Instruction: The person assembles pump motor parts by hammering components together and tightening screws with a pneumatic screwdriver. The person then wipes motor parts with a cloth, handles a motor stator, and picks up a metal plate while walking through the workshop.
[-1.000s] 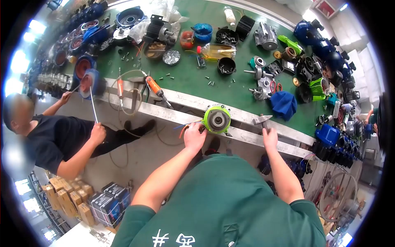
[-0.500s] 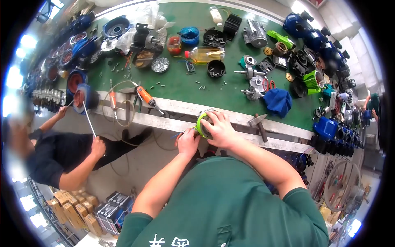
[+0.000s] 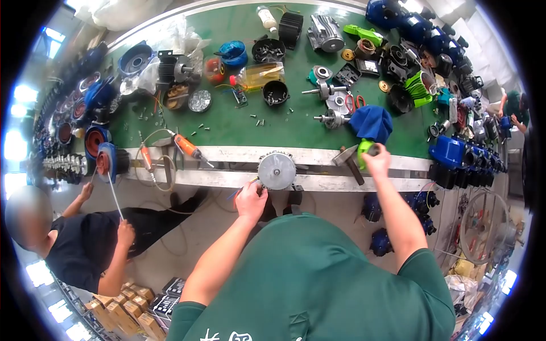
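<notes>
In front of my body, a motor (image 3: pixel 276 170) shows its round grey end face with a small hub in the middle, at the bench's front edge. My left hand (image 3: pixel 251 201) is closed at its lower left rim, beside some thin coloured wires (image 3: pixel 234 193). Off to the right, my right hand (image 3: pixel 377 163) grips a lime-green ring-shaped cover (image 3: pixel 363 151), partly hidden by the fingers. This cover is close to a blue cloth (image 3: pixel 372 124) and above a hammer (image 3: pixel 354 165).
Orange power screwdrivers (image 3: pixel 190 148) with a looped hose lie left. Behind are a yellow-liquid bottle (image 3: pixel 259 77), a black bowl of parts (image 3: pixel 275 92) and rotors (image 3: pixel 331 119). Blue motor housings (image 3: pixel 455 153) line the right. A co-worker (image 3: pixel 79 250) holds a rod at left.
The green cover has come away from between my hands and moved right in my right hand, baring the motor's grey face. My left hand stays by the motor. The view has shifted slightly.
</notes>
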